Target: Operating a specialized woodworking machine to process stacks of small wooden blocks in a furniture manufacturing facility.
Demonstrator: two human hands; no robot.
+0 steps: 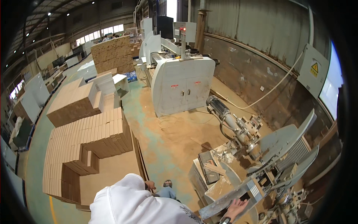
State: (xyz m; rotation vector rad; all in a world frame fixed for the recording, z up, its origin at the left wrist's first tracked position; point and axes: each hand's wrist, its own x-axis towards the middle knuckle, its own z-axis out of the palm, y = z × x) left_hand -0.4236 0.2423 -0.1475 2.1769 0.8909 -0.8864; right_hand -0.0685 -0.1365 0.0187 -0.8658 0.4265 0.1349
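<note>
My right hand [236,209] is open, its fingers spread over the flat metal table [231,199] of a woodworking machine, next to a dark opening. No object shows in it. My left hand [150,185] comes out from the white sleeve close to my body, partly hidden, its fingers curled; what it holds, if anything, cannot be made out. Just left of it lies a bare brown board [113,168] on a pallet, with stacked wooden panels [89,140] along its far and left sides.
A motor [220,108] and spindle rise beyond the machine's dusty bed. A dark tray [209,168] with wood scraps sits on it. A large white machine cabinet [182,87] stands ahead. More panel stacks [74,99] line the left. Sawdust covers the floor [167,138].
</note>
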